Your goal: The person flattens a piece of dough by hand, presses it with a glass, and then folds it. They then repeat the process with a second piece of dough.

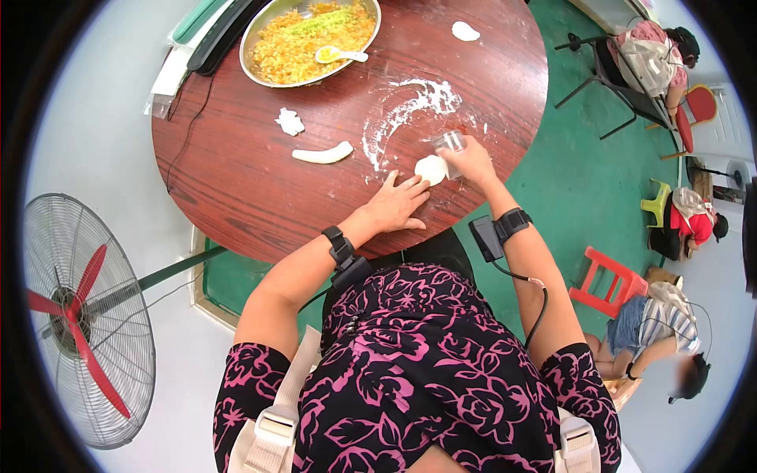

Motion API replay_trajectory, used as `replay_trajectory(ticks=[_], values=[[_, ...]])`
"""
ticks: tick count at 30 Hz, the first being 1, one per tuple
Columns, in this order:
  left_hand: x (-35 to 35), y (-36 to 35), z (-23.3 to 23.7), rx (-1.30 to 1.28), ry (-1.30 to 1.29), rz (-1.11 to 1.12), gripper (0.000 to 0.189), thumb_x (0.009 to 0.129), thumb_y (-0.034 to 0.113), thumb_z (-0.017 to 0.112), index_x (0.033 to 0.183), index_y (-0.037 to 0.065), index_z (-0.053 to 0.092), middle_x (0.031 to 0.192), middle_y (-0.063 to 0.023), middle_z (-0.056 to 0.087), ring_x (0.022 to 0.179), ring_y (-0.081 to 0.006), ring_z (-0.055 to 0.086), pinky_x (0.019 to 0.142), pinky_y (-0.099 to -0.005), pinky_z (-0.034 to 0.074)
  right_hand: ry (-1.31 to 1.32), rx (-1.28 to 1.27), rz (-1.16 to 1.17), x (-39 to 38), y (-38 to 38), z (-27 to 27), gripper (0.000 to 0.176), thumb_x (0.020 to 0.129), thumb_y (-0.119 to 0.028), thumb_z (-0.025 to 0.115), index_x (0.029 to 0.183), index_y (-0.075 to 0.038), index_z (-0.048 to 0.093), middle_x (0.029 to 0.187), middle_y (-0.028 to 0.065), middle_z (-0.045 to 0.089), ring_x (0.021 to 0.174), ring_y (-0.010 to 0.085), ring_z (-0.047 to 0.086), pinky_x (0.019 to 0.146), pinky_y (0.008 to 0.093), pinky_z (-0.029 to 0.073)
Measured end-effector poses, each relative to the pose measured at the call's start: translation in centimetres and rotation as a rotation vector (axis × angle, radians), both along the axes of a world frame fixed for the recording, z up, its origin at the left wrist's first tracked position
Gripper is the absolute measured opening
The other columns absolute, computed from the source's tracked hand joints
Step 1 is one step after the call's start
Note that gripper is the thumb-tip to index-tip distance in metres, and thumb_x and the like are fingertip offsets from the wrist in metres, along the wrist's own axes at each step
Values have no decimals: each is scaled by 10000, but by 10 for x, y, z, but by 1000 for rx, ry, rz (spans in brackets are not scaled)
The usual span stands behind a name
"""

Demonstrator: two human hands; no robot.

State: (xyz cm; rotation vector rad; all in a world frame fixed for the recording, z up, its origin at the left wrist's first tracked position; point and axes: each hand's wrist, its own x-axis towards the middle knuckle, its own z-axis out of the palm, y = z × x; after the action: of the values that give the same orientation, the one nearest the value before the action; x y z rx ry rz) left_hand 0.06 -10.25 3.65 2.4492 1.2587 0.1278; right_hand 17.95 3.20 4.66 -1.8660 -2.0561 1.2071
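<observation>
My right hand [471,162] is wrapped round a clear cup [451,142], tipped on its side by the look of it and a little blurred. Right beside the cup lies a flat round piece of dough [430,169] on the table. My left hand [397,203] rests palm down with fingers spread, its fingertips at the near left edge of that dough. Left of the hands are a strip of dough [323,153] and a small ragged lump of dough [290,121]. White flour [426,98] is smeared over the wood beyond the hands.
On the round table [236,173] stands a metal bowl [246,59] of yellow-orange filling with a white spoon [341,55]. Another dough round [465,31] lies at the far side. A large fan [87,315] stands left. Several people sit at the right, near a red stool [607,284].
</observation>
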Motion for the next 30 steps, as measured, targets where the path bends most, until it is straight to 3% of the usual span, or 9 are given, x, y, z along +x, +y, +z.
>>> replay_trajectory(ticks=[1,5,8,9,12,13,17,20,30], values=[[-4,3,5,-32,3,-14,637,772,476,625,1225,44,506,1323,-105,433,1300,-259,333,1036,-555,240,256,-124,-132,6,6,-8,613,697,-439,701,1068,34,581,980,188,644,860,245,643,737,352,500],[-16,16,8,25,-23,-8,608,777,457,627,1203,38,512,1280,-102,462,1293,-268,343,1046,-519,249,502,-322,-383,29,10,-6,575,713,-381,704,1056,62,573,939,179,649,854,193,635,727,320,498],[-2,11,0,141,-80,49,714,768,482,624,1258,-6,448,1279,-153,448,1279,-300,351,1055,-494,254,294,-42,-73,24,0,-5,552,731,-386,684,1072,33,572,941,160,645,814,206,637,704,346,502],[8,5,-5,160,-89,66,744,765,493,622,1270,-19,432,1279,-166,443,1274,-305,354,1057,-495,252,147,20,-20,16,-6,4,549,717,-395,681,1115,-32,570,949,131,641,852,239,629,801,391,475],[24,-6,-17,107,-58,120,835,753,545,602,1297,-53,393,1326,-196,396,1280,-314,343,1055,-534,236,17,428,401,-1,-12,16,558,681,-386,717,1121,-75,573,964,95,634,908,255,608,902,391,421],[26,-8,-15,84,-25,121,843,751,554,598,1299,-53,391,1339,-196,386,1288,-311,335,1055,-542,231,-37,450,569,-5,-15,21,635,640,-412,735,1161,-102,547,1058,75,602,1040,271,542,984,461,323],[26,-17,-11,-2,30,107,861,746,590,576,1299,-47,402,1371,-196,364,1315,-298,302,1052,-562,218,-210,748,977,-14,-10,-2,761,621,-539,705,1242,-146,506,1139,88,543,1120,244,469,933,461,322],[25,-24,-17,94,15,133,833,752,583,572,1290,-34,422,1370,-193,368,1323,-295,287,1049,-551,222,-246,608,923,-23,2,14,764,632,-571,685,1238,-140,513,1096,99,551,1095,242,475,952,452,309],[26,-22,-13,103,33,119,750,772,542,577,1280,5,449,1357,-168,388,1266,-287,353,988,-502,284,-335,609,714,-28,-19,5,739,672,-588,665,1216,-120,493,1026,124,583,1012,264,531,881,434,347]])
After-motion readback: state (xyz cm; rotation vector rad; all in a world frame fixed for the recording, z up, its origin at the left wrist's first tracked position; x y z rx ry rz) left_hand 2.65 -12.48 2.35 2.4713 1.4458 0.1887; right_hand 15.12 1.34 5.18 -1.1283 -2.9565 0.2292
